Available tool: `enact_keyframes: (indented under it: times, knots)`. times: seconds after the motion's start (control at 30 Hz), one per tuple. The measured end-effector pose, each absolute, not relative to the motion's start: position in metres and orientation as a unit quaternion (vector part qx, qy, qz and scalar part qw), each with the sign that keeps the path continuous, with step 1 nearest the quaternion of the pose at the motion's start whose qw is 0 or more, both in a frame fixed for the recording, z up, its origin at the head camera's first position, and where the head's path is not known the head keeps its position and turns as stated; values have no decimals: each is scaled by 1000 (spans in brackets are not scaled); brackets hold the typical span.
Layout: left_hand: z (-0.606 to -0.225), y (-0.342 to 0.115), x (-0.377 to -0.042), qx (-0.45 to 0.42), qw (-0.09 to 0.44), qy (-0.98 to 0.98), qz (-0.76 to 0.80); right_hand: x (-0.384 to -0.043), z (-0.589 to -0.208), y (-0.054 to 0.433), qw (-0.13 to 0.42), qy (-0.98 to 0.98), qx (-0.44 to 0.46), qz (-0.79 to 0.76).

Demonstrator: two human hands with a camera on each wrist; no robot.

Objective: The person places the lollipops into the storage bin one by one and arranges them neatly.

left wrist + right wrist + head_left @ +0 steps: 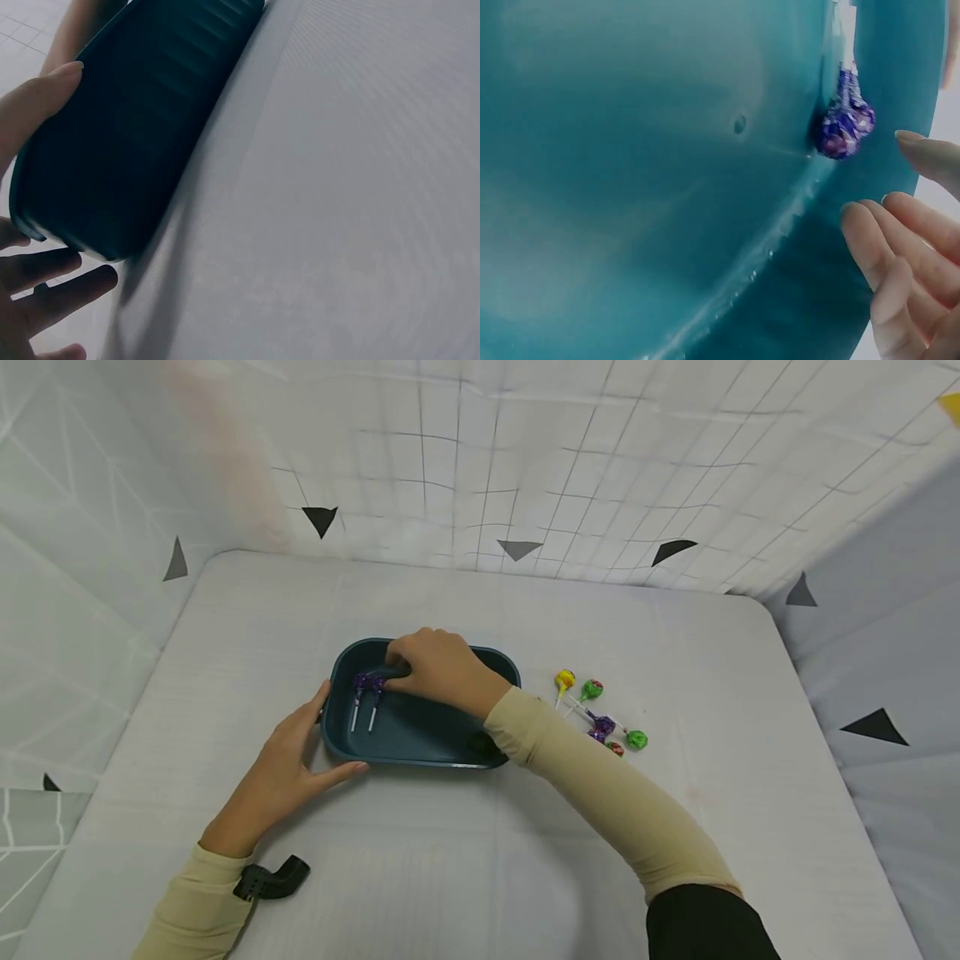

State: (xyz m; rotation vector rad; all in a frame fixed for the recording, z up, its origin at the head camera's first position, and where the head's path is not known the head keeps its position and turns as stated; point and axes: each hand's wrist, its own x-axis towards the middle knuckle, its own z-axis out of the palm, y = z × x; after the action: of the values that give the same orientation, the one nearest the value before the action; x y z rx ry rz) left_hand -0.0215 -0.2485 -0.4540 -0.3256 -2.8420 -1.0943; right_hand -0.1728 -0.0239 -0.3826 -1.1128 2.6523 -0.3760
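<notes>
A dark teal tray (427, 731) lies on the table, its long side facing me. Two purple-wrapped lollipops (362, 702) lie side by side near its left end, white sticks toward me. My left hand (281, 768) spans the tray's near left corner, thumb along the long side and loosely spread fingers at the short end. Inside the tray, my right hand (442, 672) hovers by the purple heads. The right wrist view shows its thumb and fingers apart, beside the purple lollipops (844, 127), with nothing between them. A dark green thing (482, 743) sits in the tray's shaded near right corner.
Right of the tray lies a loose group of lollipops: a yellow one (565, 680), green ones (637, 740), purple ones (603, 725) and a red one (615, 748). White curtains (480, 460) stand behind the table. My left wrist carries a black mount (272, 878).
</notes>
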Motion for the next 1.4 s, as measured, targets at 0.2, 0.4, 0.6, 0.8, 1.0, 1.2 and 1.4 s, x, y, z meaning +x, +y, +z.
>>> enact_keyframes:
  times: [0.2,0.4,0.6,0.8,1.0,1.2,1.4]
  knots:
    - [-455,-248,-22,-106,41,-929,-353,-172,-374,-8,118,907,-377,-143]
    - [-456,-248,-22,-99,37,-930,-352,-173,-359,8,113,907,-363,-183]
    - [-455,-249,-21,-96,35,-929,-355,-171,-349,21,110,908,-356,-193]
    - [-453,-248,-21,-95,34,-929,-355,-166,-342,39,96,912,-350,-190]
    - [-452,-246,-22,-95,34,-929,-355,-160,-334,61,99,914,-337,-205]
    - [-452,-247,-22,-99,35,-930,-353,-152,-328,81,99,919,-319,-211]
    - [-453,-247,-22,-100,34,-927,-360,-148,-328,104,95,931,-285,-210]
